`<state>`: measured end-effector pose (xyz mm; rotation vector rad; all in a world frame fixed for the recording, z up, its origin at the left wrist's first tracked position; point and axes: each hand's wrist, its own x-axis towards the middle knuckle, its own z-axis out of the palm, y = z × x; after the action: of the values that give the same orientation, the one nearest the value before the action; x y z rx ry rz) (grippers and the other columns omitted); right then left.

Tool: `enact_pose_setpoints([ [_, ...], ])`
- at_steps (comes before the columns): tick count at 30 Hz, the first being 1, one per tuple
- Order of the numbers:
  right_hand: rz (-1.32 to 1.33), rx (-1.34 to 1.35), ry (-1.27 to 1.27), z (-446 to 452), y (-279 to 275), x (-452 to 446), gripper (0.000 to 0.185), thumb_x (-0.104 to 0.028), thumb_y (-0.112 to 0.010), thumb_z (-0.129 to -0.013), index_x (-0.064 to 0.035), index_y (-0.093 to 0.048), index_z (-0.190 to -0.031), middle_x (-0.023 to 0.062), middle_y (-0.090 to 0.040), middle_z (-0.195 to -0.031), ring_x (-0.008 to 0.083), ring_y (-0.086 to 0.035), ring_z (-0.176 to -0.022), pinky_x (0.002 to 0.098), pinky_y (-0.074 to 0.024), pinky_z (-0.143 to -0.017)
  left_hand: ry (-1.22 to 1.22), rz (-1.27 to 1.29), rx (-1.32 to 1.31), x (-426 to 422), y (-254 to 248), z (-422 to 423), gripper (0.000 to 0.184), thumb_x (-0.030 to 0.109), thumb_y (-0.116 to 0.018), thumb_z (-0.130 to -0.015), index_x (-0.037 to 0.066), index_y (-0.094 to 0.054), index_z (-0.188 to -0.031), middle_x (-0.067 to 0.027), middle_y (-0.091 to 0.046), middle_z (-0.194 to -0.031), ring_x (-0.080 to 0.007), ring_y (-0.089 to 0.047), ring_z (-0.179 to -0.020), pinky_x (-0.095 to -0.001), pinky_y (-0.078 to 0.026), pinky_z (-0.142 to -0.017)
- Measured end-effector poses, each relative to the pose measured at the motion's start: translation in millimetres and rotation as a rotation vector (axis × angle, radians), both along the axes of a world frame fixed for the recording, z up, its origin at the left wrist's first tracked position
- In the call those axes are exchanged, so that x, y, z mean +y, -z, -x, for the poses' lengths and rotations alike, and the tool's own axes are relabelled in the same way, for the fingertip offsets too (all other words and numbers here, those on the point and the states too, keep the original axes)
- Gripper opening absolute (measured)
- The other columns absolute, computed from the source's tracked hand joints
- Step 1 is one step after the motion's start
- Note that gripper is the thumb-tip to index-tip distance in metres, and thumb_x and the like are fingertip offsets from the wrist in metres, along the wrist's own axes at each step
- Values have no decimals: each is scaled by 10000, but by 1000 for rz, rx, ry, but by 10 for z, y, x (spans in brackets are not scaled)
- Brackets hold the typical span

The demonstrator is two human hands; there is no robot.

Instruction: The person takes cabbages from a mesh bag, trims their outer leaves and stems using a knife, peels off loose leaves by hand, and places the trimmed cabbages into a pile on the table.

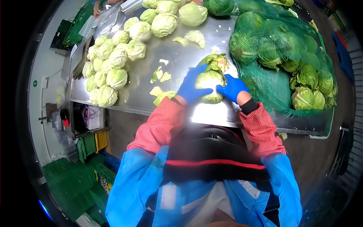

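Note:
A pale green cabbage sits on the steel table in front of me, with loose outer leaves at its far side. My left hand, in a blue glove, grips it from the left, thumb across the near part. On the right, my blue-gloved right hand is closed, its thumb against the cabbage's side. Something small and dark shows by its fingers; I cannot make out what. Cut-off leaves lie left of my left hand.
Trimmed cabbages are heaped at the table's left and far side. Green netting with untrimmed cabbages covers the right side. The steel table has its near edge at my waist. Another person's hand shows at the far left. Green crates stand lower left.

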<state>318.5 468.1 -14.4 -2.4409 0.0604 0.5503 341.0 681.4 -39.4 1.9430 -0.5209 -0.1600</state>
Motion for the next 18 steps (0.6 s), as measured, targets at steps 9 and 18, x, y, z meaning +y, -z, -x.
enact_pose_setpoints([
  [9,-377,51,517,75,770,-522,356,-338,-653,-831,-9,-612,-962,123,-655,-708,228,-644,-573,337,-510,-525,29,207,140,103,56,-112,801,243,-806,-681,33,-411,-1345,-141,-471,-1297,-253,-460,-1202,-371,-372,-1030],
  [18,-236,-269,161,211,146,148,768,-499,-711,-735,-114,-445,-1343,193,-607,-1134,342,-591,-1038,395,-464,-887,-204,-160,6,163,-117,62,704,270,-834,-672,63,-485,-1247,-125,-502,-1276,-255,-492,-1158,-368,-396,-991],
])
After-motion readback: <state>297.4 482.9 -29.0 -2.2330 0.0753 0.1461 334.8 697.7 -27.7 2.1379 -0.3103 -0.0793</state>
